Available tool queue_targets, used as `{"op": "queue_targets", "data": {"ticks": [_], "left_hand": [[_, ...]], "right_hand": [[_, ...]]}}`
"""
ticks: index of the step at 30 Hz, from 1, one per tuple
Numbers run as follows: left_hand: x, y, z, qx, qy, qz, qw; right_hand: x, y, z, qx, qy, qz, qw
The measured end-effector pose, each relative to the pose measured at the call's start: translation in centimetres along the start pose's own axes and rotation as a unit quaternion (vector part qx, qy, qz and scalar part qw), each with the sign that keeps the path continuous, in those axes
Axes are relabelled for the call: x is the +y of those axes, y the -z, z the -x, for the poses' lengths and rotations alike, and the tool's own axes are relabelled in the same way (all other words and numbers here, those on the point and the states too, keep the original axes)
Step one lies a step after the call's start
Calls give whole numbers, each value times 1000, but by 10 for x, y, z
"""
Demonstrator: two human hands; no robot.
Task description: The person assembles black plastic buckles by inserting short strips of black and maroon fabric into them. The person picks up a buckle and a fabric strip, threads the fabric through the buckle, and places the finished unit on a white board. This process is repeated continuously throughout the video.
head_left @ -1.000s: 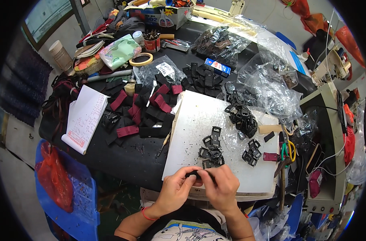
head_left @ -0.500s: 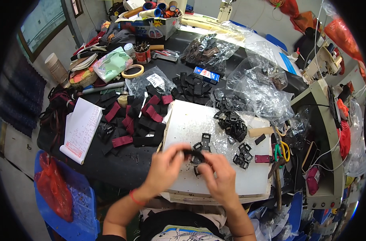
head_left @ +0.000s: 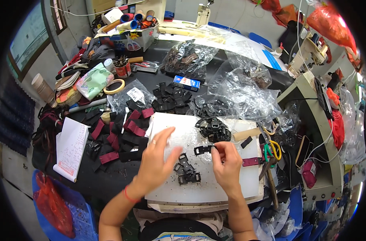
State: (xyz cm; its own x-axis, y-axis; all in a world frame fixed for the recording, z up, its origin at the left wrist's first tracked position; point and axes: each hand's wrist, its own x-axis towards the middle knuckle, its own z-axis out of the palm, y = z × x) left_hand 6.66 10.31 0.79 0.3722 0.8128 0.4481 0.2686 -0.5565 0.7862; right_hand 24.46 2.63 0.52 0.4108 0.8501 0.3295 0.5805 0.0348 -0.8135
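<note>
In my right hand (head_left: 226,162), fingertips pinch one end of a black plastic buckle (head_left: 202,150), held above the white board (head_left: 167,192). My left hand (head_left: 157,162) is empty, its fingers spread over the board's left side. Between the hands lie several loose black buckles (head_left: 186,164). Beyond the held buckle, a heap of similar buckles (head_left: 215,130) rests at the far edge beside clear plastic. A small black strip (head_left: 246,143) and a maroon strap piece (head_left: 251,161) are right of my right hand.
Black and maroon fabric pieces (head_left: 110,136) are heaped left of the board, beside an open notebook (head_left: 71,145). Yellow-handled scissors (head_left: 276,149) lie at the right edge. Clear plastic bags (head_left: 243,92), a tape roll (head_left: 114,86) and a blue box (head_left: 186,82) stand farther back.
My hands were together around a dark curved band; now they are apart. The left has opened and moved away, while the right holds a buckle. The whole view has shifted slightly.
</note>
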Motion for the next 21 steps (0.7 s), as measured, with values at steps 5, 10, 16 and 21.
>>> {"op": "queue_targets", "data": {"ticks": [5,10,16,21], "left_hand": [[43,-12,35,-109,212,157,958],[26,0,58,-42,291,144,945],[56,-9,54,-130,305,186,925],[41,-40,56,-88,287,220,928]], "right_hand": [[-28,1,39,-118,-186,-389,894],[-14,-23,44,-48,253,-128,958],[-22,21,61,-95,290,-174,936],[-16,13,66,-99,248,-150,952]]}}
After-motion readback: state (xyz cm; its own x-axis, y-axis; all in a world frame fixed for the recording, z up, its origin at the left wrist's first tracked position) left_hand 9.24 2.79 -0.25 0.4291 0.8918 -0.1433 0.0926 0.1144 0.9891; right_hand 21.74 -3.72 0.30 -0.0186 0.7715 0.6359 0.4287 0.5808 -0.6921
